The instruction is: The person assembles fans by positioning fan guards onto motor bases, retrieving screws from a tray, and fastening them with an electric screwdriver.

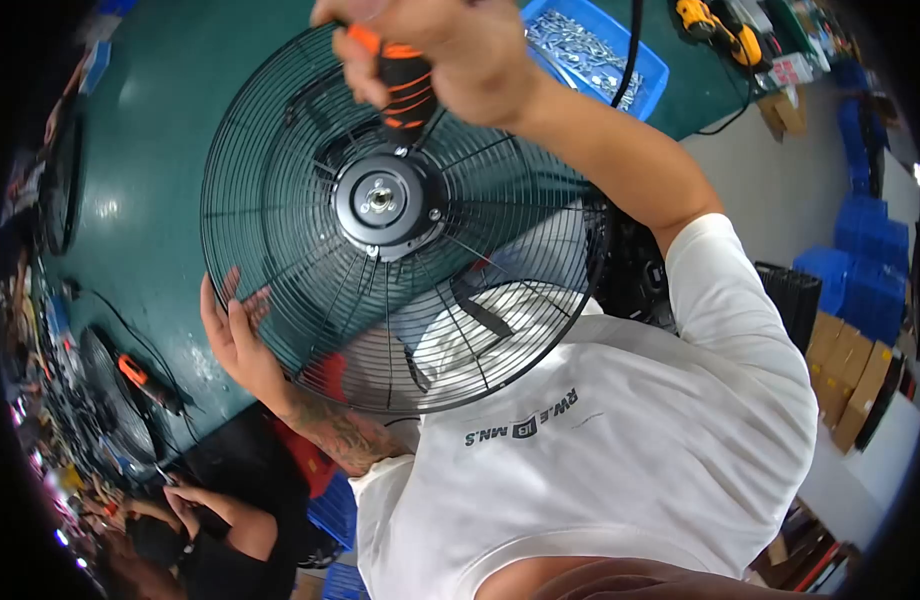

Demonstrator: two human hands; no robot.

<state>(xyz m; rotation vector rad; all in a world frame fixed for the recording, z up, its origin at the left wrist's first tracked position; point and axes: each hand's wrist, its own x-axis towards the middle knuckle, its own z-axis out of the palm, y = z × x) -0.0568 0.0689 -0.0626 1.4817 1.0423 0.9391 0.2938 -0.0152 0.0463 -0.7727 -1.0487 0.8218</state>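
Observation:
A round black wire fan guard [280,200] with a dark metal hub [385,210] fills the middle of the head view, in front of my body. Along the hub's rim sit several silver screws. My right hand [470,65] is closed round an orange and black power screwdriver [407,95], its tip at the screw on the hub's upper edge. On the guard's lower left rim is my left hand [242,335], holding the edge, with some fingers seen through the wires.
A blue bin of screws [655,85] stands on the green table [130,130]. Yellow and black power tools [720,30] lie at the upper right. Another guard [115,395] and an orange-black driver [150,382] are at left. Below them a person in black [225,560] works nearby.

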